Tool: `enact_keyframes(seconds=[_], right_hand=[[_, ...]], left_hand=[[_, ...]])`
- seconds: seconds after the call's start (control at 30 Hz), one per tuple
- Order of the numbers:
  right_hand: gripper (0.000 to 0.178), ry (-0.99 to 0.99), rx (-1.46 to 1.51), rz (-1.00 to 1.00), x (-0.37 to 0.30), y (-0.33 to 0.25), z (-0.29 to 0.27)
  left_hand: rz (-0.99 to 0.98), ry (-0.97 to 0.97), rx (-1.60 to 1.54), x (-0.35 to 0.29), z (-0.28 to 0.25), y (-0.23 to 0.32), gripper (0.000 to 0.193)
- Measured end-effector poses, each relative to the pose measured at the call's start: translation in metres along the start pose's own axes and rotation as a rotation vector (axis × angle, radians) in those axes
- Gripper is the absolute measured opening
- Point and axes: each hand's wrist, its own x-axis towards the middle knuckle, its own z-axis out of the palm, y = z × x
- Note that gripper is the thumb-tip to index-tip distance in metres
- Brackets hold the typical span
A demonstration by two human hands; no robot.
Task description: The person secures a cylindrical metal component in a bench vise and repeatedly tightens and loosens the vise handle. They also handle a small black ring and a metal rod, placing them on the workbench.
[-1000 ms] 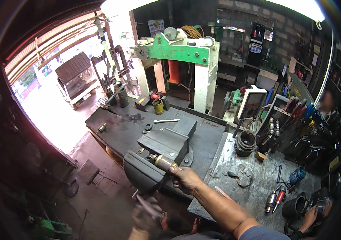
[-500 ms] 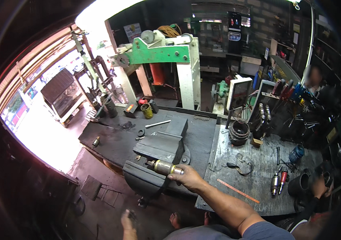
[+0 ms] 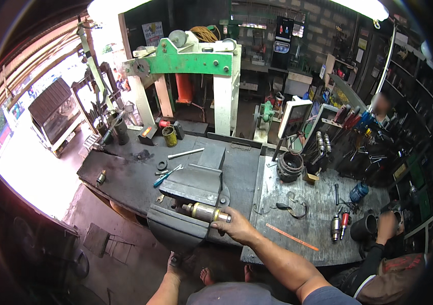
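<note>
A large dark bench vise [image 3: 175,229] fills the front of the dark bench, its jaws apart. My right hand [image 3: 234,226] is closed round the right end of a motor armature [image 3: 203,212], a metal cylinder with yellowish bands and a toothed shaft end. The armature lies across the gap between the jaws; whether both jaws touch it I cannot tell. Below the vise, my left hand [image 3: 172,269] is closed at the dark end of the vise screw [image 3: 175,260], with some fingers hidden. A teal-handled tool [image 3: 164,178] and an open-end wrench [image 3: 160,198] lie beside the vise.
On the left bench are a small metal part [image 3: 101,177], a yellow can [image 3: 169,136] and a metal bar [image 3: 186,153]. The right bench holds an orange strip [image 3: 292,237], a strap [image 3: 292,206] and a black cylinder [image 3: 362,229]. A co-worker's hand [image 3: 386,226] is at the far right.
My left hand has risen from below to the vise screw end. The armature has come down between the jaws, still in my right hand. The teal-handled tool shows only now. The view has shifted.
</note>
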Motion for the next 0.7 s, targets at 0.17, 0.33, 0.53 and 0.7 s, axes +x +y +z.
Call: enact_keyframes(seconds=[0.17, 0.33, 0.53, 0.7], right_hand=[[0.055, 0.015, -0.046, 0.007, -0.003, 0.000, 0.001], [0.056, 0.024, -0.033, -0.025, 0.000, 0.005, 0.001], [0.055, -0.011, -0.024, -0.034, 0.004, 0.008, -0.002], [0.053, -0.059, 0.016, -0.025, 0.006, 0.006, -0.004]], left_hand=[[0.088, -0.149, -0.117, 0.010, -0.003, 0.014, 0.033], [0.136, -0.169, -0.267, 0.011, -0.010, 0.021, 0.029], [0.721, 0.141, 0.197, -0.063, 0.056, 0.068, 0.026], [1.134, 0.155, 0.787, -0.152, 0.139, 0.068, 0.024]])
